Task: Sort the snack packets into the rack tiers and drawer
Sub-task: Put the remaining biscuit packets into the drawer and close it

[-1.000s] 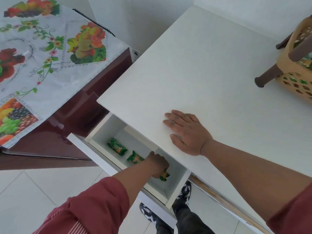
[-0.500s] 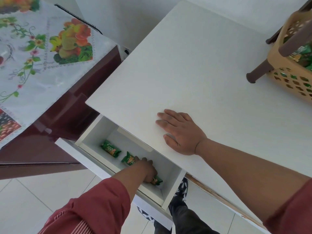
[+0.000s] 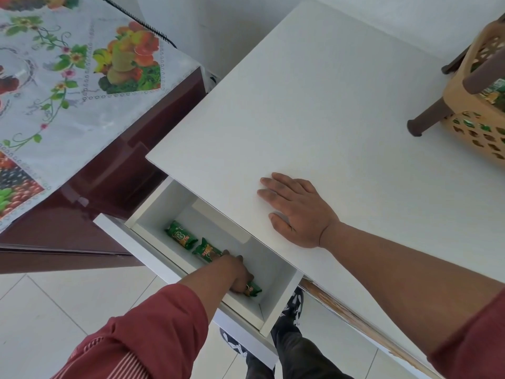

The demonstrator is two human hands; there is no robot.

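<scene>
The white drawer (image 3: pixel 153 203) under the table stands pulled out. Three green snack packets lie in a row on its floor: one at the left (image 3: pixel 181 234), one in the middle (image 3: pixel 206 252), one at the right (image 3: pixel 252 288). My left hand (image 3: pixel 236 273) reaches down into the drawer, its curled fingers holding the right packet, which it partly hides. My right hand (image 3: pixel 296 209) lies flat, fingers straight, on the white table top (image 3: pixel 314 105) just behind the drawer. The tan rack (image 3: pixel 461 86) with brown legs stands at the far right, with green packets in its tiers.
A dark red cabinet (image 3: pixel 90 198) covered with a fruit-print cloth (image 3: pixel 71 86) stands left of the table, close to the drawer. White tiled floor (image 3: pixel 41 305) lies below. My feet in dark shoes stand under the drawer.
My left hand has sunk lower into the drawer with the right packet, down to its floor. The right hand has stayed flat on the table top.
</scene>
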